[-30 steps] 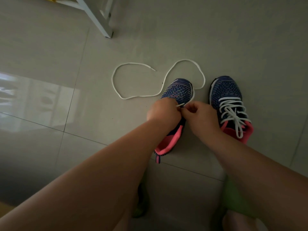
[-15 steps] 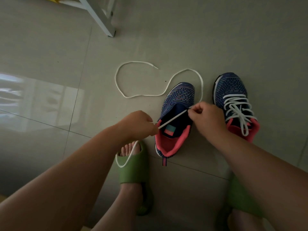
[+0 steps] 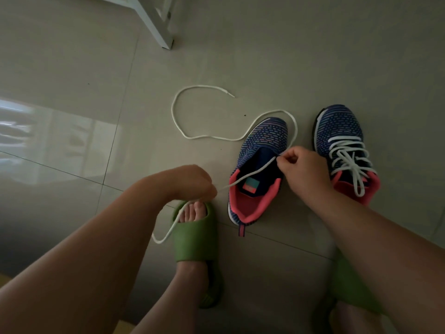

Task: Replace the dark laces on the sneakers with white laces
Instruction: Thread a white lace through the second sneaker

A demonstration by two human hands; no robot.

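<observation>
Two blue knit sneakers with pink collars stand on the tiled floor. The left sneaker (image 3: 262, 150) has no lacing in its eyelets. A long white lace (image 3: 183, 133) runs across its opening, and its far part loops on the floor beyond the toe. My left hand (image 3: 195, 182) pinches the lace to the left of the shoe, and a loose end hangs below it in a loop. My right hand (image 3: 301, 165) pinches the same lace at the shoe's right edge. The right sneaker (image 3: 342, 133) is laced in white.
My feet in green slippers (image 3: 195, 237) stand just in front of the shoes; the right slipper (image 3: 349, 292) is half hidden by my arm. A white furniture leg (image 3: 154, 22) stands on the floor at the back.
My left hand has drawn away from the shoe toward the left and front, pulling the lace taut across the opening. The loop on the floor has shrunk. My right hand has stayed at the shoe's edge.
</observation>
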